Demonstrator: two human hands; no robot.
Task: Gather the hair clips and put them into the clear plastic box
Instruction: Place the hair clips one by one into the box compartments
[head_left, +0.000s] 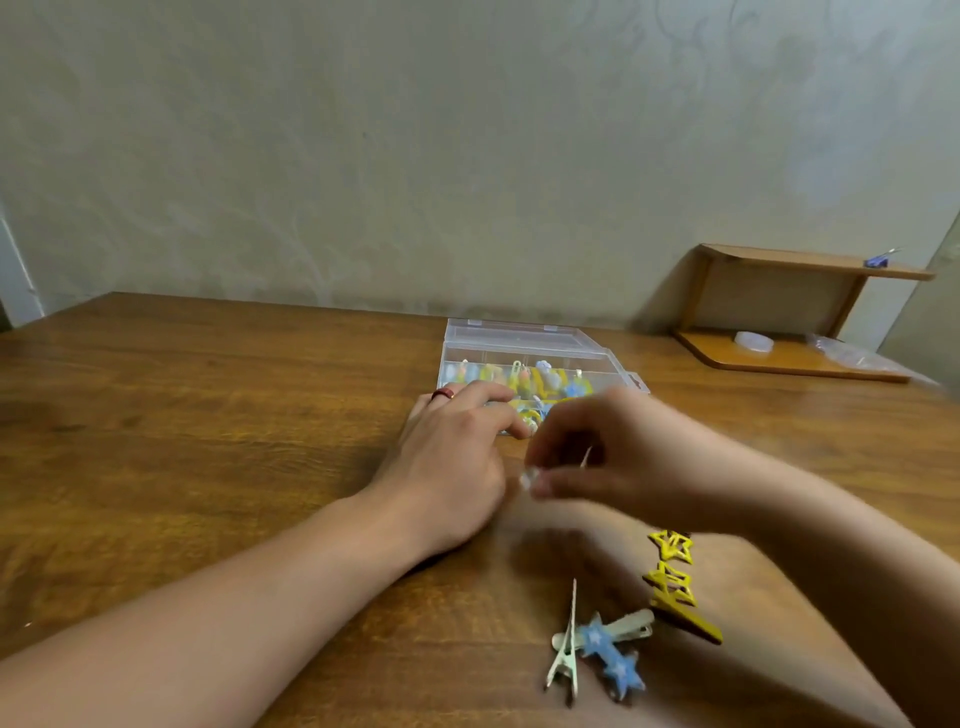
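From the head view, a clear plastic box (524, 364) sits on the wooden tabletop (208, 415) with its lid tipped back; inside lie many yellow, blue and pale hair clips, too jumbled to count. The left hand (457, 457), wearing a red ring (443, 393), rests on the tabletop with relaxed fingers touching the box's near left corner and holds nothing. The right hand (608, 457), blurred, hovers just in front of the box, thumb and fingertips pinching a small pale hair clip (530, 480). Near the front edge lie more clips: two yellow open-star clips (672, 564) in a row, one blue star clip (610, 652) bearing two stars on a pale bar, and one slim pale clip (569, 647) crossing it. At far right stands a low wooden shelf (789, 358) carrying one roll of clear tape (753, 342).
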